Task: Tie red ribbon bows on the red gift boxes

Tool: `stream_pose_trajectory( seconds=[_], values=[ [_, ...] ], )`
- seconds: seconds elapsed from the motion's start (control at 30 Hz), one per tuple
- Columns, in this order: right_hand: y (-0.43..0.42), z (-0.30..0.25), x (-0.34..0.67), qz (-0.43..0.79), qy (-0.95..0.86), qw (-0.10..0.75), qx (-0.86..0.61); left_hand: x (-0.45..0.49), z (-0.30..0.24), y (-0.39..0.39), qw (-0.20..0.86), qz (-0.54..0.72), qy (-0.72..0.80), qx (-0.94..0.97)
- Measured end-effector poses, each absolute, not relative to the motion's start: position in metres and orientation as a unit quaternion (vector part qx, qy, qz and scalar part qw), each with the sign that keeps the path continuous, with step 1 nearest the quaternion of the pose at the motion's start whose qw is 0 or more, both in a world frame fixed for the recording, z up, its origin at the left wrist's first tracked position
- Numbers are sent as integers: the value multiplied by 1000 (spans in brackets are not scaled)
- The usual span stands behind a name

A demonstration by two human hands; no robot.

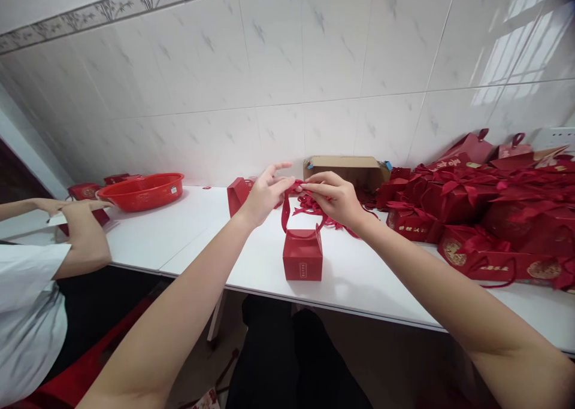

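Note:
A small red gift box [303,258] with gold print stands upright near the front edge of the white table [197,235]. From its top rises a red ribbon [286,212], looped up to both hands. My left hand [268,194] pinches the ribbon between thumb and finger, with the index finger stretched out above. Close beside it, my right hand [335,196] also pinches the ribbon, its fingertips nearly meeting the left ones. Whether a knot lies between the fingertips is too small to tell. Behind my left hand is another red box [238,194], partly hidden.
Loose red ribbons [309,204] and an open cardboard box [345,168] lie behind my hands. A large heap of red gift boxes [485,211] fills the right side. At left sits a red plastic basin [148,193], near a co-worker's arms [87,229] holding a dark red box.

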State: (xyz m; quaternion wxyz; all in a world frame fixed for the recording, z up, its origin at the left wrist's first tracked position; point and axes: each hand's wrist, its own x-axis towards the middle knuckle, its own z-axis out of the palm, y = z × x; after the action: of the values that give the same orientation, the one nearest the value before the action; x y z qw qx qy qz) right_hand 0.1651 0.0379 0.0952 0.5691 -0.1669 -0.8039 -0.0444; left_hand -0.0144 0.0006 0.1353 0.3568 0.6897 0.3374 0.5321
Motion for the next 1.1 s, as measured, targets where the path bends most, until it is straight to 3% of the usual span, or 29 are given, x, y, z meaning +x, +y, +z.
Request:
stream_pose_trajectory(
  seconds=[0.17, 0.3, 0.5, 0.63, 0.73, 0.83, 1.0, 1.1],
  values=[
    [29, 77, 172, 164, -629, 709, -274, -28, 123, -1, -36, 546, 417, 726],
    [24, 48, 207, 234, -570, 697, -367, -67, 98, 4, -122, 502, 494, 699],
    [20, -21, 280, 199, -558, 566, -573, -135, 21, -3, -56, 369, 587, 718],
    [20, -49, 299, 233, -565, 509, -606, -145, -16, -5, 8, 318, 609, 727],
    [27, -46, 293, 215, -580, 491, -614, -133, -18, -1, -8, 328, 605, 726],
    [34, -30, 269, 186, -603, 497, -595, -112, -5, 2, 20, 406, 601, 689],
    [31, -3, 205, 236, -720, 447, -476, -68, 12, -3, 290, 454, 569, 621],
    [24, 10, 175, 248, -820, 364, -365, -50, 14, -5, 280, 451, 551, 644]
  ],
)
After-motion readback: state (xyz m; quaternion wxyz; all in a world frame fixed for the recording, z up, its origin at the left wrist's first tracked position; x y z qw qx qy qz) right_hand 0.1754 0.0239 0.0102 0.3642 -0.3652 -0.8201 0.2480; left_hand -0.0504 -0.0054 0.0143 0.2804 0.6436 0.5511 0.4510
